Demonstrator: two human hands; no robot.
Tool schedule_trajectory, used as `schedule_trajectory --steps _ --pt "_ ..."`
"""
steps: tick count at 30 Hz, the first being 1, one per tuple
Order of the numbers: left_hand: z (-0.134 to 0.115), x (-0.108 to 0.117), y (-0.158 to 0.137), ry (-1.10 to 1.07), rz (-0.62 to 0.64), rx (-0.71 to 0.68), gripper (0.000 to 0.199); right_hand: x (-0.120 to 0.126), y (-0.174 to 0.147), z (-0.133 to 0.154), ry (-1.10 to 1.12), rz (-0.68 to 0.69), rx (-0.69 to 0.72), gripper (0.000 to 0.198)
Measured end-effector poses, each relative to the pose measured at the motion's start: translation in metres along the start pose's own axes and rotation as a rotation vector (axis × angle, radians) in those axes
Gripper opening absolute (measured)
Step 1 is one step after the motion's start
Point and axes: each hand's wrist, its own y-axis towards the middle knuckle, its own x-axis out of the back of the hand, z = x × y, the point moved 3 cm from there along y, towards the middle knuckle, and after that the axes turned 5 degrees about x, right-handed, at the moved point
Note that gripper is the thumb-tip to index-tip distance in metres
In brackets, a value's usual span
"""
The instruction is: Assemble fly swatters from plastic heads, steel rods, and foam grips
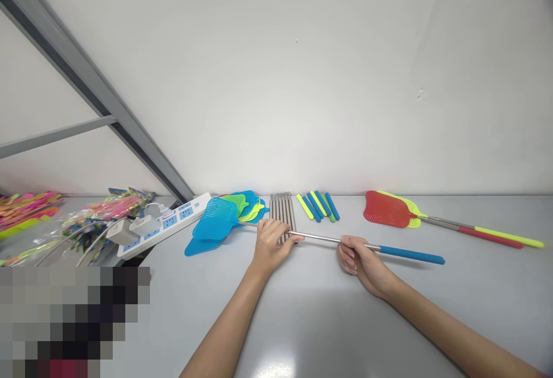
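Note:
A blue fly swatter [216, 218] with a metal telescopic shaft and a blue grip stretches across the middle, held in both hands above the table. My left hand [274, 241] is closed around the shaft near the swatter's head. Farther right, my right hand [360, 258] pinches the shaft just short of the blue grip. Behind my left hand lies a row of several metal rods [283, 208], partly covered by it. Loose blue, green and yellow swatter heads [254, 205] lie to their left. Several coloured grip sleeves [319, 206] rest to the right of the rods.
A red fly swatter [386, 210] lies over a yellow one at the right, against the wall. At the left is a white power strip [173, 225] with plugs and cables. Beyond it are bagged colourful items [108, 222] and a grey metal frame [108, 101].

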Motion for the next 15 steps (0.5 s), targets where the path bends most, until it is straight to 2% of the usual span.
schedule_trajectory --steps 6,15 --pt "-0.012 0.004 -0.001 0.026 -0.05 -0.066 0.019 0.001 -0.001 0.0 0.031 -0.005 -0.005 0.033" --pt "-0.018 0.002 -0.001 0.01 0.002 -0.067 0.016 0.002 0.0 -0.002 0.005 0.009 0.008 0.042"
